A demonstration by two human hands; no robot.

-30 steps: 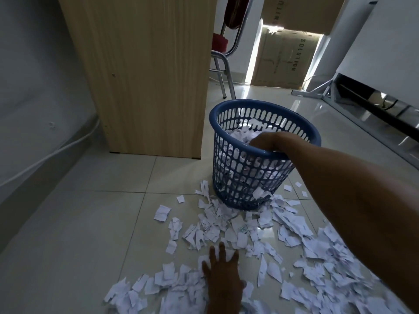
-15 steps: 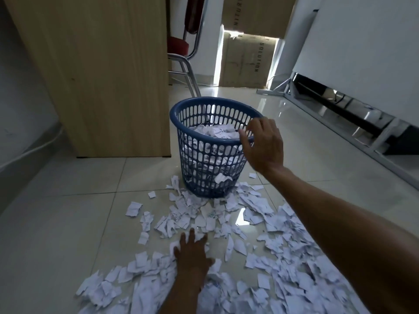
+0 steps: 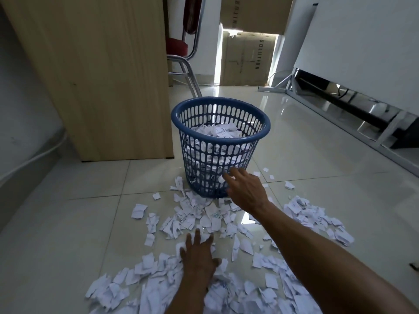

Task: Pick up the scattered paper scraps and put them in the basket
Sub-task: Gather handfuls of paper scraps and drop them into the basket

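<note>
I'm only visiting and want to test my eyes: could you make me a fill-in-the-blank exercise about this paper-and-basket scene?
The basket is coloured ____. The left hand presses flat on paper scraps lying on the ____. The right hand, fingers spread, is ____ the basket, not inside it.
Missing words: blue; floor; outside.

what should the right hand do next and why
Probably lower the right hand onto the paper scraps just below it and close on a bunch. It is open and empty beside the foot of the basket, many scraps lie on the floor, and the left hand rests flat on others.
</note>
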